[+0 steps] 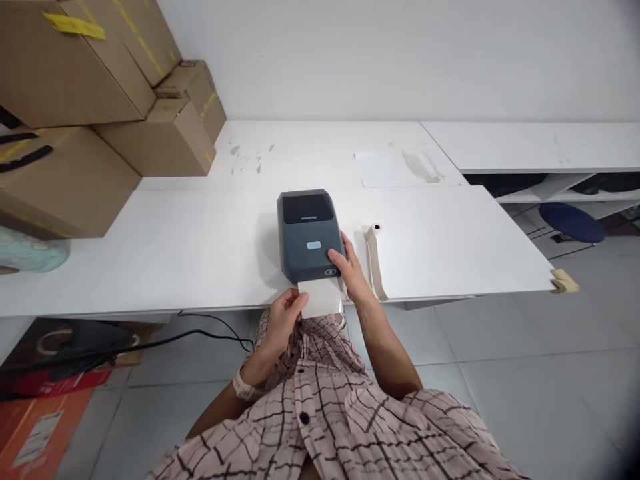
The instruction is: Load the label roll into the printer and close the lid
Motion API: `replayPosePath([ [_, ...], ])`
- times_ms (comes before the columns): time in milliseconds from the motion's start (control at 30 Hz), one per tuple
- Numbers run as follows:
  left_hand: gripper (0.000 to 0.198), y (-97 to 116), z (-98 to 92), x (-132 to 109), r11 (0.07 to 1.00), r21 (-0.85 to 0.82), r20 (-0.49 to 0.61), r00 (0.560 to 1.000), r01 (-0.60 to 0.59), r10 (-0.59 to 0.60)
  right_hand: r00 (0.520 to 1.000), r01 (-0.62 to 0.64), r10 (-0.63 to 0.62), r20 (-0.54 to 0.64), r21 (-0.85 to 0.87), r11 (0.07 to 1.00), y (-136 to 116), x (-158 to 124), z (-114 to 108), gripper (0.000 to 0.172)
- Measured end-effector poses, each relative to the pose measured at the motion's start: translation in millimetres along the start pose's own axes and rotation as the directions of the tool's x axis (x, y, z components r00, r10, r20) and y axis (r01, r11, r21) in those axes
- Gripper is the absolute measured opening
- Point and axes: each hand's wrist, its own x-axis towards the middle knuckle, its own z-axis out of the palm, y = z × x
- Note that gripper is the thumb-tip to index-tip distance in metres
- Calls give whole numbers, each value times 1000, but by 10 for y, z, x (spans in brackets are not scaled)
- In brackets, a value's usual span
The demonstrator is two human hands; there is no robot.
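Observation:
A dark grey label printer stands on the white table near its front edge. From its front slot hangs a blank, pale label strip, reaching past the table edge. My left hand pinches the left side of that strip between thumb and fingers. My right hand grips the printer's right front side, with the thumb on top and the fingers along its flank. To the right lies a small paper roll, its loose strip trailing to the table's front edge.
Cardboard boxes are stacked at the left, beside a pale green wrapped item. A white sheet lies at the back. Black cables run below the table. A blue stool stands at the right, past a taped table corner.

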Motion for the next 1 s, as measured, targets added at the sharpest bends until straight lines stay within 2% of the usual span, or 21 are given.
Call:
replayPosePath([
  [67,44,141,13,33,992,-74,93,991,99,-92,1000,-21,22,-17,51,999,-30,-18,7,88],
  [133,48,235,14,60,989,-92,107,989,115,-105,999,-44,47,-27,102,994,-78,-17,5,89],
  [200,49,244,-8,66,996,-46,97,993,74,-69,998,-55,59,-29,108,993,-149,25,-5,93],
  [333,49,116,-166,57,991,126,99,995,-45,33,996,-89,88,27,32,996,-353,240,-29,103],
  [433,38,78,-357,107,971,180,-40,985,-157,166,984,-150,148,98,11,989,-499,400,-40,111],
  [500,34,106,-459,177,955,207,-159,956,-212,247,978,-167,166,129,-3,986,-558,451,-42,111],
  [567,38,154,-498,262,939,224,-197,932,-260,305,982,-131,135,135,-38,991,-580,458,-40,108],
  [667,56,215,-413,368,927,203,-137,928,-316,347,994,-36,49,101,-132,991,-577,436,-43,107],
  [800,80,256,-157,415,957,109,-16,962,-270,273,994,9,15,107,-218,976,-565,427,-73,109],
  [900,83,257,-29,416,961,70,-16,963,-269,270,992,32,-7,126,-203,979,-502,354,-100,106],
  [1000,74,208,-18,460,947,68,-68,946,-314,318,996,73,-65,57,-146,987,-328,154,-83,86],
])
